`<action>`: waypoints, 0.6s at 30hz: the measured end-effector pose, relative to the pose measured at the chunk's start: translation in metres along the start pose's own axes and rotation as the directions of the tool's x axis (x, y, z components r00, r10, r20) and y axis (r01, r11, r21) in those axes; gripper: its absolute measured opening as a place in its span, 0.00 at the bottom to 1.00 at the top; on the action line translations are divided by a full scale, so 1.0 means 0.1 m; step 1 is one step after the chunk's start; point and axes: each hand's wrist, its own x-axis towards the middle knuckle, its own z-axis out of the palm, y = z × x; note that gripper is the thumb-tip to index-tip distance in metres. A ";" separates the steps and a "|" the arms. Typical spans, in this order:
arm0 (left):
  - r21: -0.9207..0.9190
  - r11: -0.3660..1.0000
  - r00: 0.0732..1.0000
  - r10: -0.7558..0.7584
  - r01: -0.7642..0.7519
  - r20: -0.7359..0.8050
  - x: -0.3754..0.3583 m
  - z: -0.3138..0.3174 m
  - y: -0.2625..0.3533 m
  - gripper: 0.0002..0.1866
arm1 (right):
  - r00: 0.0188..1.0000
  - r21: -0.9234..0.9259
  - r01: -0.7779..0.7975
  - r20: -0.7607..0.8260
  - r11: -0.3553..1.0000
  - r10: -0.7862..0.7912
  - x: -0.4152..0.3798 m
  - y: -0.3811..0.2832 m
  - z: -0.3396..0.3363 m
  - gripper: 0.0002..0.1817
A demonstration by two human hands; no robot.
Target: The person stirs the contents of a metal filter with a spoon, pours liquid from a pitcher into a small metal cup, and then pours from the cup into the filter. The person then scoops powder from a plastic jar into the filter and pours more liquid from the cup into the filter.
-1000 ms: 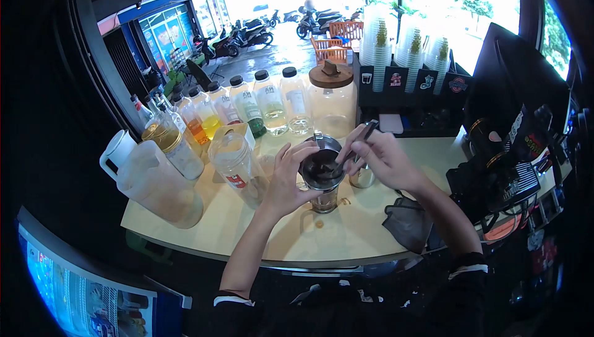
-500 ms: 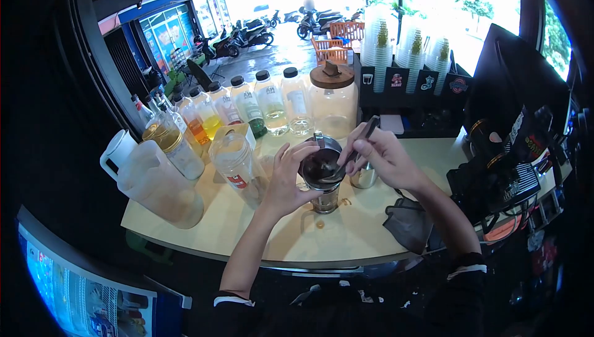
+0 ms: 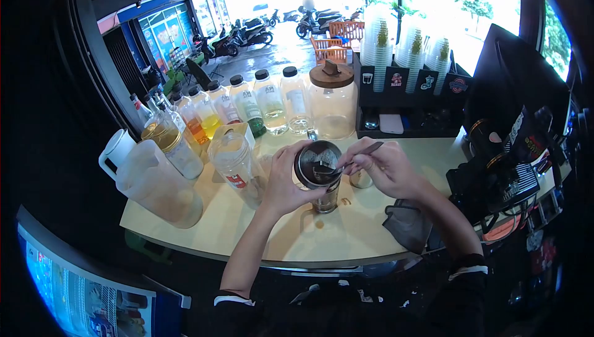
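My left hand (image 3: 288, 179) is wrapped around the side of a round metal jug (image 3: 303, 179), dark inside, its handle pointing away from me. The jug is held over a clear glass (image 3: 325, 203) on the counter; whether they touch is hidden. With its fingers pinched, my right hand (image 3: 387, 167) grips a spoon (image 3: 370, 149) whose lower end is inside the jug. Partly behind my right hand stands a small metal cup (image 3: 361, 180). A small brown spot (image 3: 319, 225) marks the counter in front of the glass.
Clear plastic jars (image 3: 238, 167) and a large pitcher (image 3: 158, 182) stand at left. Capped bottles (image 3: 272, 105) and a wooden-lidded jar (image 3: 334, 111) line the back. A black rack (image 3: 411, 89) holds stacked cups. A grey cloth-like item (image 3: 408, 225) lies right, near a black machine (image 3: 489, 182).
The spoon has gone from steeply upright to a flatter slant, its handle end lower. My right hand has turned with it. The jug has shifted slightly left, its opening facing me more.
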 end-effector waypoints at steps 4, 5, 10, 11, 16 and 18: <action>-0.001 1.000 0.999 0.012 -0.012 0.031 0.02 0.00 0.01 0.47 | 0.997 -0.046 0.057 0.047 0.997 -0.055 0.00 -0.03 0.02 0.09; -0.010 1.000 1.000 0.005 -0.004 0.025 0.02 0.01 0.01 0.47 | 0.998 -0.069 0.060 0.037 0.996 -0.057 0.00 -0.04 0.02 0.09; -0.030 0.999 1.000 0.014 -0.013 0.021 0.02 0.01 0.01 0.46 | 0.998 0.010 -0.010 0.056 1.000 0.009 0.02 -0.04 0.00 0.13; -0.036 0.999 0.999 0.030 -0.029 0.026 0.02 0.01 0.00 0.46 | 0.997 0.002 -0.013 0.070 1.000 0.013 0.02 -0.02 0.00 0.14; -0.032 0.997 0.997 0.070 -0.070 0.019 0.02 0.01 -0.01 0.45 | 0.999 0.096 0.033 -0.016 0.995 -0.031 0.06 0.03 0.02 0.10; 0.036 0.989 0.990 0.141 -0.141 0.007 0.03 -0.01 0.04 0.45 | 0.999 0.053 0.033 0.020 0.998 -0.034 0.06 0.02 -0.02 0.10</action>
